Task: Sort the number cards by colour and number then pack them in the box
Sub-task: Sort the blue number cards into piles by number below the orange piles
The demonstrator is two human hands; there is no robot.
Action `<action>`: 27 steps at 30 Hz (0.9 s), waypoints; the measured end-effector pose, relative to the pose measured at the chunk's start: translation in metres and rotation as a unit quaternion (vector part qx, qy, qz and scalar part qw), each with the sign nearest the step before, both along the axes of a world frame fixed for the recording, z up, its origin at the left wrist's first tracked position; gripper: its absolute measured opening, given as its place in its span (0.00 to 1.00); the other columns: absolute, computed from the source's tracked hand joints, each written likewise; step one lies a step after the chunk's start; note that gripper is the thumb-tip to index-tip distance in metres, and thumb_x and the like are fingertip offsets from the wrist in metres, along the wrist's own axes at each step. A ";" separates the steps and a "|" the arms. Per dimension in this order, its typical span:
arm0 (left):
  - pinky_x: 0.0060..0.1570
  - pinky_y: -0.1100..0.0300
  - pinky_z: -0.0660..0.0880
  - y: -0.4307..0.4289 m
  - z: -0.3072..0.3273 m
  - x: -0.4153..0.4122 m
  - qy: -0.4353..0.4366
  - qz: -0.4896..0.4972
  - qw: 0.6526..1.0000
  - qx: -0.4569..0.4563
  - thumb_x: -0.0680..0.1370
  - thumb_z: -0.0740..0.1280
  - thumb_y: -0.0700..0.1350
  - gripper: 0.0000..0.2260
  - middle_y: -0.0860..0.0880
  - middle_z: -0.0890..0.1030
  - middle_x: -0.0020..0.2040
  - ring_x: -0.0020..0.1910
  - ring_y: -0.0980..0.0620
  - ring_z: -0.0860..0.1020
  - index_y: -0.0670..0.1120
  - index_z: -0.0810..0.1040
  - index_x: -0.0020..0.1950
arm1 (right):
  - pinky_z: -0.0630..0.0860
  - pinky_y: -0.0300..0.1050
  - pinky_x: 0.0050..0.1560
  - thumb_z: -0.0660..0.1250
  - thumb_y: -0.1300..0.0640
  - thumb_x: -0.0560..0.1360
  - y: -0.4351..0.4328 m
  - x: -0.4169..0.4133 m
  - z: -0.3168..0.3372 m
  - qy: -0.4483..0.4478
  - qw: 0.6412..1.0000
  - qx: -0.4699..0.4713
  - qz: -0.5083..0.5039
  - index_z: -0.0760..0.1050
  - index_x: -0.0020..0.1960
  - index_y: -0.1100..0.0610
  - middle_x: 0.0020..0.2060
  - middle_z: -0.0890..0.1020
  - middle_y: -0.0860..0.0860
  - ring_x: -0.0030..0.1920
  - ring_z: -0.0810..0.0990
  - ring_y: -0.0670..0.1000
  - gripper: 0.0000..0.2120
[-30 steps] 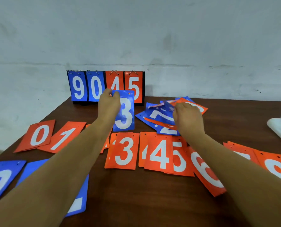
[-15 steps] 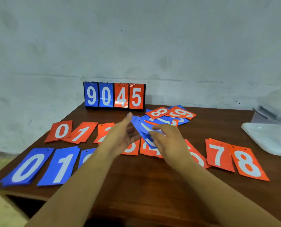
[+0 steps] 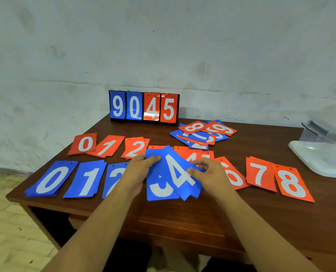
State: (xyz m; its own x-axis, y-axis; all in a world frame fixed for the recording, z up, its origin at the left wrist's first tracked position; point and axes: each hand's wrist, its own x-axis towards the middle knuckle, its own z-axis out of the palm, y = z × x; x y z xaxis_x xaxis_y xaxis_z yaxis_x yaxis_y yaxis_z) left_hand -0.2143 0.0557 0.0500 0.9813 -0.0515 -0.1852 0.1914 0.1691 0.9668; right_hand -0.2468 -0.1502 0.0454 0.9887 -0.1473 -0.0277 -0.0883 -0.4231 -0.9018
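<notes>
left hand [image 3: 136, 170] grip pinched blue 3 card [image 3: 159, 191] | right hand [image 3: 209, 174] grip pinched blue 4 card [image 3: 175, 169], overlapping at 2 o'clock

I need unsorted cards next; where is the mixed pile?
Head view: the mixed pile lies far back, right of centre, just right of the scoreboard.

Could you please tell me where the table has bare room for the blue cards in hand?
Bare wood runs along the table's near edge, in front of the orange 7 and orange 8, and between the mixed pile and the white tray. The orange row and the pile are crowded.
</notes>
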 end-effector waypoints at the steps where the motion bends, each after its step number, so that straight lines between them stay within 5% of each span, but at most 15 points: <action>1: 0.46 0.47 0.80 -0.001 -0.001 -0.002 0.006 0.008 1.000 -0.016 0.77 0.70 0.44 0.08 0.44 0.86 0.48 0.47 0.42 0.84 0.43 0.80 0.54 | 0.78 0.43 0.43 0.72 0.49 0.74 0.002 -0.001 -0.004 0.002 1.000 0.019 -0.012 0.78 0.52 0.50 0.55 0.78 0.46 0.56 0.76 0.46 0.09; 5: 0.48 0.49 0.80 -0.011 -0.010 -0.014 0.023 -0.008 0.998 -0.064 0.77 0.69 0.42 0.08 0.45 0.85 0.52 0.50 0.44 0.84 0.43 0.80 0.56 | 0.79 0.45 0.41 0.70 0.52 0.76 0.014 -0.008 -0.014 -0.002 0.986 0.117 -0.116 0.77 0.46 0.51 0.46 0.75 0.43 0.51 0.75 0.46 0.04; 8: 0.45 0.50 0.81 -0.016 -0.020 -0.021 0.039 -0.017 0.999 -0.005 0.78 0.69 0.43 0.07 0.47 0.86 0.50 0.47 0.46 0.85 0.45 0.80 0.55 | 0.82 0.52 0.47 0.68 0.52 0.77 0.022 -0.013 -0.023 0.002 0.987 0.101 -0.124 0.76 0.47 0.53 0.44 0.76 0.43 0.49 0.77 0.46 0.05; 13: 0.46 0.50 0.81 -0.008 -0.030 -0.025 0.029 0.015 0.998 0.060 0.79 0.67 0.47 0.06 0.49 0.85 0.49 0.46 0.48 0.85 0.49 0.79 0.55 | 0.81 0.40 0.36 0.68 0.51 0.77 0.027 -0.019 -0.028 0.042 0.997 0.056 -0.037 0.75 0.48 0.55 0.47 0.78 0.44 0.45 0.79 0.44 0.08; 18: 0.51 0.48 0.80 0.007 -0.027 -0.023 0.005 0.056 0.994 0.089 0.80 0.66 0.46 0.04 0.50 0.85 0.49 0.47 0.48 0.84 0.50 0.79 0.53 | 0.81 0.45 0.41 0.69 0.52 0.76 0.025 -0.013 -0.028 0.010 0.992 0.061 -0.108 0.75 0.48 0.53 0.46 0.76 0.43 0.53 0.77 0.49 0.06; 27: 0.35 0.62 0.71 0.078 -0.014 -0.017 0.016 0.164 0.970 0.179 0.80 0.66 0.47 0.07 0.53 0.78 0.44 0.40 0.55 0.77 0.48 0.74 0.56 | 0.74 0.37 0.34 0.71 0.54 0.75 0.053 -0.008 -0.037 0.026 0.995 -0.017 -0.096 0.77 0.50 0.54 0.47 0.77 0.48 0.54 0.76 0.47 0.07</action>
State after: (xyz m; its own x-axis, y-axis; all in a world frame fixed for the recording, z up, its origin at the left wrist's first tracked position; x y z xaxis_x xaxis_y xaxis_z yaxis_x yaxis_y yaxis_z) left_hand -0.2314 0.1336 0.0358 0.9274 0.3358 -0.1650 0.2155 -0.1189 0.9692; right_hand -0.2543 -0.0974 0.0086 0.9398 -0.3348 -0.0692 -0.2157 -0.4239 -0.8797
